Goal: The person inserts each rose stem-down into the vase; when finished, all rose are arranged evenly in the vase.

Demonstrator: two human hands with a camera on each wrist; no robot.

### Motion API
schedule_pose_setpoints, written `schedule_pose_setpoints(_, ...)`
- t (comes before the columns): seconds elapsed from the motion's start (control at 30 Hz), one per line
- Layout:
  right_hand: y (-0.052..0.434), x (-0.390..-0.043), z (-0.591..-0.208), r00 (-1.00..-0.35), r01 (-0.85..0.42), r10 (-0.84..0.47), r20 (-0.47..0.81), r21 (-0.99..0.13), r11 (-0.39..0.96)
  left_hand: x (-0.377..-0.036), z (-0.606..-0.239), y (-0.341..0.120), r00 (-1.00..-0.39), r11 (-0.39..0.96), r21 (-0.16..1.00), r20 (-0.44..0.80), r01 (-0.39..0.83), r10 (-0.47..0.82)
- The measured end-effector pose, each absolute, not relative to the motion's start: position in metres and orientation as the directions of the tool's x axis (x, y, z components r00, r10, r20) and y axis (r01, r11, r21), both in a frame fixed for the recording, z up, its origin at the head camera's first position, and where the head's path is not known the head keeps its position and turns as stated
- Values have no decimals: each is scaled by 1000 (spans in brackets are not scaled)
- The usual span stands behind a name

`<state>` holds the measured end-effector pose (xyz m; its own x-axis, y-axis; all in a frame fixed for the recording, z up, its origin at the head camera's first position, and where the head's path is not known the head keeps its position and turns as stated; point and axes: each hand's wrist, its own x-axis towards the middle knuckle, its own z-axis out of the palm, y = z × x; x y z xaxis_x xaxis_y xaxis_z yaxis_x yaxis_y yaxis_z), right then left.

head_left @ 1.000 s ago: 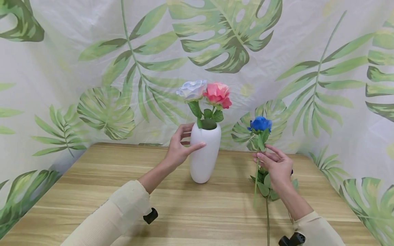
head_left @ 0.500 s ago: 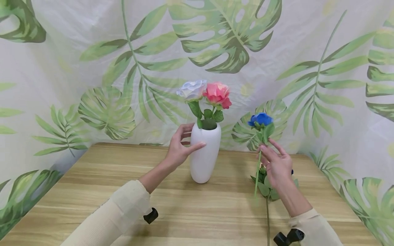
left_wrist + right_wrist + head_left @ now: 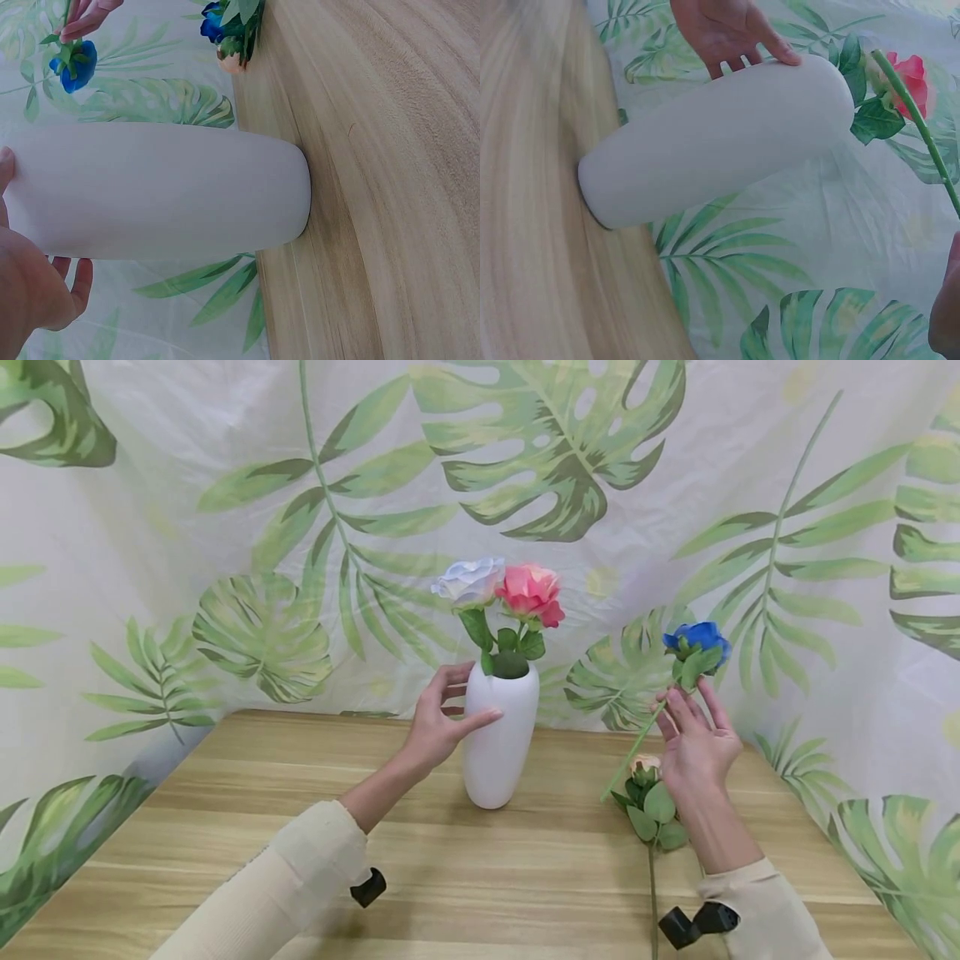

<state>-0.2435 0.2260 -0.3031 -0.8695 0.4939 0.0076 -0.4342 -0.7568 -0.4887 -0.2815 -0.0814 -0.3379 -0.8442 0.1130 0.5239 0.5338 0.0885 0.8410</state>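
A white vase (image 3: pixel 498 747) stands upright on the wooden table, with a pale blue-white rose (image 3: pixel 471 582) and a pink rose (image 3: pixel 531 593) in its mouth. My left hand (image 3: pixel 441 717) holds the vase by its upper left side, thumb across the front and fingers behind. Off to the right, my right hand (image 3: pixel 699 756) pinches a blue flower (image 3: pixel 701 645) just under its head. Its cut green stem (image 3: pixel 921 131) slants down to the left in the head view, with the lower end apart from the vase.
Below the right hand a peach rose (image 3: pixel 645 766) with green leaves lies on the table (image 3: pixel 420 877), its long stem toward the front edge. Another blue flower (image 3: pixel 213 26) shows beside it in the left wrist view. A leaf-patterned cloth (image 3: pixel 375 510) hangs behind the table.
My right hand has moved right and slightly up with the blue flower, and the stem has tilted from nearly upright to slanting. The left hand and vase have stayed put.
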Motion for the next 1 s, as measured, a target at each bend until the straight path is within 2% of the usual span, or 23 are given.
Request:
schedule_pose_setpoints(0.43, 218, -247, -281, -786, -599, 611, 93, -353, -718, -282, -338, -82, -841, 94, 837, 530, 539, 106)
schedule_pose_setpoints(1.0, 208, -254, -265, -712, -688, 694, 104, -301, -661, -282, -338, -82, -846, 87, 843, 522, 531, 111)
